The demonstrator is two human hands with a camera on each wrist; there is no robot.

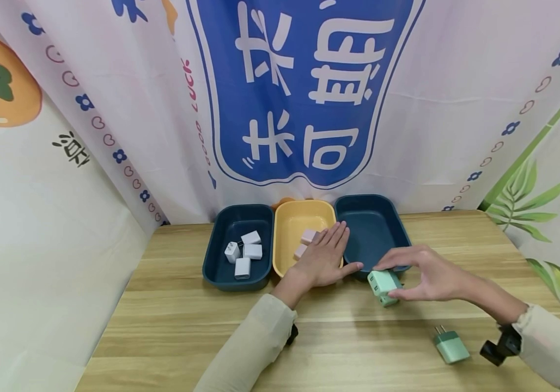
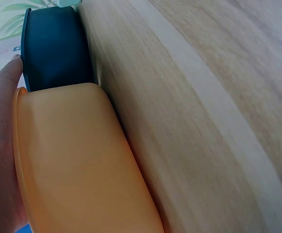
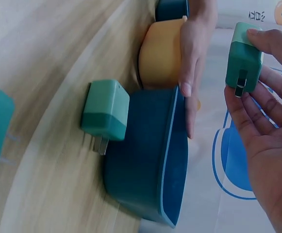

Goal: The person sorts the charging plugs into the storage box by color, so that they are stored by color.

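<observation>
1. Trouble seemed likeliest at the two-tone green plastic charger (image 3: 242,60), pinched between the thumb and fingers of the right hand (image 1: 429,277) in the air by the near edge of the deep navy rectangular tray (image 1: 370,237) on the right; smooth sides and a slackening thumb could have let it drop.
2. Near it, a second two-tone green charger (image 3: 106,109) rested on the wood-grain table (image 1: 162,337), just beside that tray. A low sweep of the fingers might have toppled it.
3. A third green charger (image 1: 451,347) lay nearer the person, prongs toward the trays; a dipping forearm could have nudged it.
4. As for pose, the right arm, in a pale sleeve (image 1: 557,337), stretched in from the right, its fingers arched over the held charger and the thumb beneath.
5. The left hand (image 1: 321,264) grasped nothing: straight fingers lay over the yellow rectangular tray (image 1: 285,223), thumb spread toward the navy one. Leaning harder, I judged, might have tipped the yellow tray.
</observation>
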